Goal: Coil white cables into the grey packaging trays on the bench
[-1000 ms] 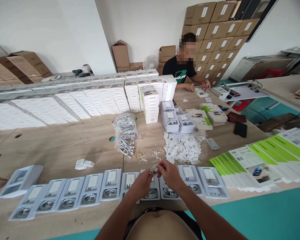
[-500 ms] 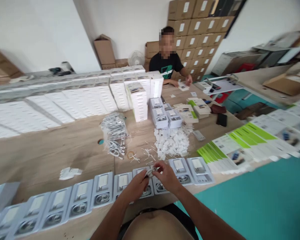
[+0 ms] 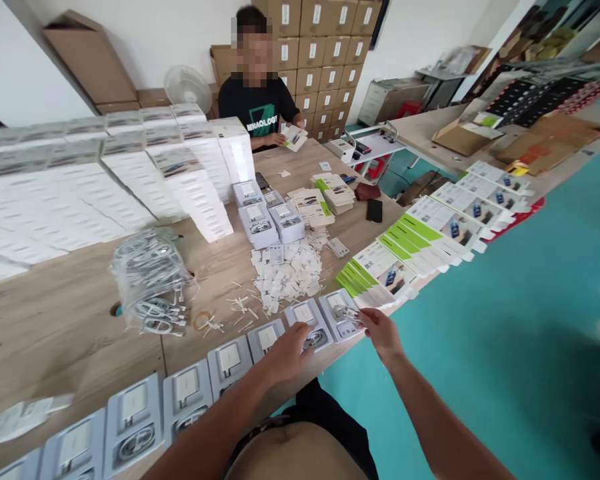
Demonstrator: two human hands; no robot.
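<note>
Between the fingertips of my right hand [image 3: 380,330] is a coiled charging cable [image 3: 349,313], pale and looped. It hangs over the last tray [image 3: 336,333] at the right end of the row, which also holds a white charger block. My left hand [image 3: 291,350] lies with its fingers extended at the neighbouring tray [image 3: 303,312], beside the coiled cable [image 3: 314,340] in its lower recess; I see nothing held in it. More trays [image 3: 155,400] with white chargers and coiled cables run leftward along the table's front edge.
A plastic bag of cables [image 3: 150,270] and a heap of small white cards [image 3: 287,270] lie mid-table. Stacked white boxes [image 3: 190,190] stand at the back left. Overlapping green-and-white box sleeves [image 3: 410,243] line the right edge. Opposite, a co-worker [image 3: 260,110] holds a printed piece.
The view has swung to the right. My right hand has carried the coiled cable to the end tray; my left hand has let go of it and moved to the tray beside.
</note>
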